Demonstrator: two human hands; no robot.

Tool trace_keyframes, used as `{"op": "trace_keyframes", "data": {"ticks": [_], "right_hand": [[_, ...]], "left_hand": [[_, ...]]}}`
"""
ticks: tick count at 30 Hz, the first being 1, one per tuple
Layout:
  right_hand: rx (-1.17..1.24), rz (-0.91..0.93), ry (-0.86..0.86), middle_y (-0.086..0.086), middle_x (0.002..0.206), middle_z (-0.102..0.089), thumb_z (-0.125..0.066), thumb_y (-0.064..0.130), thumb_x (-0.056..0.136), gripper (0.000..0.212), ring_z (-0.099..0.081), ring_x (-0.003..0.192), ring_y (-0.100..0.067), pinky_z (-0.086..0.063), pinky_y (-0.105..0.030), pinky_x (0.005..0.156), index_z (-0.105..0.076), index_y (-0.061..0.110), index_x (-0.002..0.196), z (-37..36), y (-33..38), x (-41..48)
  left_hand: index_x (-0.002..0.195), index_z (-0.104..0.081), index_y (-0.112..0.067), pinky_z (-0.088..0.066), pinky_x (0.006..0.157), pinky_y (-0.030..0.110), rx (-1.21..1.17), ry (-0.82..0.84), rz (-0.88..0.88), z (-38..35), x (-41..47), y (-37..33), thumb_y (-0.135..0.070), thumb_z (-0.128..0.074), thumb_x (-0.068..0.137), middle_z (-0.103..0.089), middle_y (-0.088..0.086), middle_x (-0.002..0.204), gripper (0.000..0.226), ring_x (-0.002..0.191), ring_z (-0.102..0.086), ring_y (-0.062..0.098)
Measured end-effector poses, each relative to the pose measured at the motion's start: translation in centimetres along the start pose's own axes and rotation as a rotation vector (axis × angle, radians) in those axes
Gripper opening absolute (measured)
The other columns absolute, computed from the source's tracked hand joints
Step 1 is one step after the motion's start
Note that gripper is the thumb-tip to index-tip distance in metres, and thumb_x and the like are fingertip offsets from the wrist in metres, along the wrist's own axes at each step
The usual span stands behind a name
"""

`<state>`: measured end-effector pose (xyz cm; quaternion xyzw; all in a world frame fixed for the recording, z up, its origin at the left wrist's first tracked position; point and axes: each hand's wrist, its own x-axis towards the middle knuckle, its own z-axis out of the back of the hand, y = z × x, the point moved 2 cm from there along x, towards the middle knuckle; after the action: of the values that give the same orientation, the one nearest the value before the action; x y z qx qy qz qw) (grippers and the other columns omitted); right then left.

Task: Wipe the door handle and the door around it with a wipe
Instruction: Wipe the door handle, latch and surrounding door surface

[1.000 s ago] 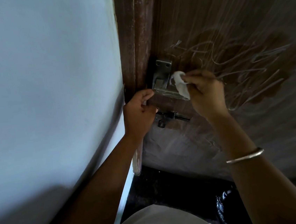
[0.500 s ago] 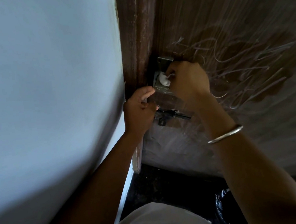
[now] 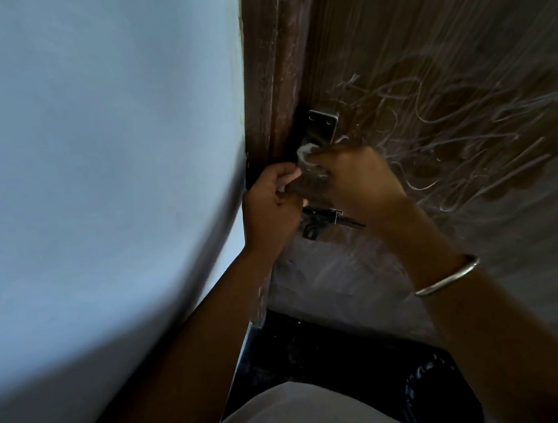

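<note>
In the last half second my right grip [image 3: 353,182] has slid down off the top plate of the door handle [image 3: 322,129]. It is now lower on the handle, fingers bunched round the wipe [image 3: 304,155]. I judge the handle nearly done and the door [image 3: 425,41] still to wipe. My left grip [image 3: 267,209] stays curled at the door's edge, and I cannot tell what it holds. The door's pale scrawls spell nothing legible.

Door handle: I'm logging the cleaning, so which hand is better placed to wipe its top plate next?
Right. The right hand holds the wipe just under the handle's plate; the left hand is curled lower, beside it.
</note>
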<state>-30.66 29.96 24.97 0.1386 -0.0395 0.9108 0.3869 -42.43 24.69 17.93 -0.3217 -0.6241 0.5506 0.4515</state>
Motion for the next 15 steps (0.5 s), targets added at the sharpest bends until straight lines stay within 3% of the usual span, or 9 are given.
{"op": "trace_keyframes", "data": {"ticks": [2, 4, 7, 9, 12, 15], "right_hand": [[0.017, -0.027, 0.012, -0.003, 0.127, -0.060, -0.065, 0.016, 0.087, 0.043, -0.056, 0.114, -0.020, -0.047, -0.030, 0.094, -0.056, 0.020, 0.129, -0.1, -0.3, 0.5], [-0.022, 0.064, 0.050, -0.001, 0.129, -0.059, -0.062, 0.017, 0.089, 0.039, -0.052, 0.118, -0.018, -0.042, -0.029, 0.097, -0.057, 0.019, 0.128, -0.6, 0.6, 0.8], [-0.062, 0.133, 0.047, -0.002, 0.117, -0.065, -0.065, 0.016, 0.086, 0.029, -0.057, 0.109, -0.020, -0.047, -0.033, 0.089, -0.066, 0.018, 0.115, -0.7, 1.3, 0.3], [-0.010, 0.105, -0.060, -0.005, 0.108, -0.070, -0.073, 0.010, 0.078, 0.032, -0.063, 0.099, -0.023, -0.052, -0.031, 0.082, -0.070, 0.017, 0.109, -0.4, 0.8, -0.3], [-0.006, 0.027, -0.083, -0.006, 0.112, -0.068, -0.071, 0.008, 0.080, 0.037, -0.062, 0.102, -0.023, -0.049, -0.027, 0.082, -0.066, 0.016, 0.115, -0.3, 0.1, -0.1], [0.028, 0.156, -0.116, -0.012, 0.100, -0.072, -0.076, -0.008, 0.067, 0.038, -0.067, 0.091, -0.028, -0.054, -0.031, 0.078, -0.072, 0.007, 0.102, 0.2, 0.8, -0.4]], "left_hand": [[0.101, -0.060, -0.028, -0.056, 0.080, 0.049, -0.017, -0.006, 0.009, 0.0, 0.0, -0.2, -0.010, -0.059, 0.065, -0.065, -0.009, 0.100, 0.040, 0.102, -0.062, 0.010], [0.097, -0.058, -0.034, -0.057, 0.077, 0.047, -0.008, -0.011, 0.005, 0.1, -0.1, -0.4, -0.009, -0.058, 0.064, -0.064, -0.016, 0.098, 0.041, 0.099, -0.062, 0.006], [0.088, -0.055, -0.038, -0.058, 0.072, 0.046, 0.001, -0.030, -0.001, 0.2, -0.1, -0.5, -0.006, -0.057, 0.067, -0.063, -0.020, 0.091, 0.038, 0.089, -0.065, 0.008], [0.085, -0.054, -0.039, -0.058, 0.071, 0.047, -0.003, -0.037, -0.018, 0.2, -0.2, -0.7, -0.003, -0.057, 0.068, -0.064, -0.017, 0.091, 0.040, 0.091, -0.065, 0.011], [0.084, -0.054, -0.038, -0.058, 0.074, 0.047, -0.017, -0.028, -0.030, 0.1, -0.2, -0.9, -0.004, -0.057, 0.066, -0.065, -0.011, 0.098, 0.040, 0.099, -0.062, 0.007], [0.084, -0.053, -0.041, -0.059, 0.070, 0.045, 0.003, -0.039, -0.047, 0.1, -0.2, -0.9, -0.002, -0.059, 0.066, -0.063, -0.018, 0.092, 0.043, 0.092, -0.063, 0.005]]}}
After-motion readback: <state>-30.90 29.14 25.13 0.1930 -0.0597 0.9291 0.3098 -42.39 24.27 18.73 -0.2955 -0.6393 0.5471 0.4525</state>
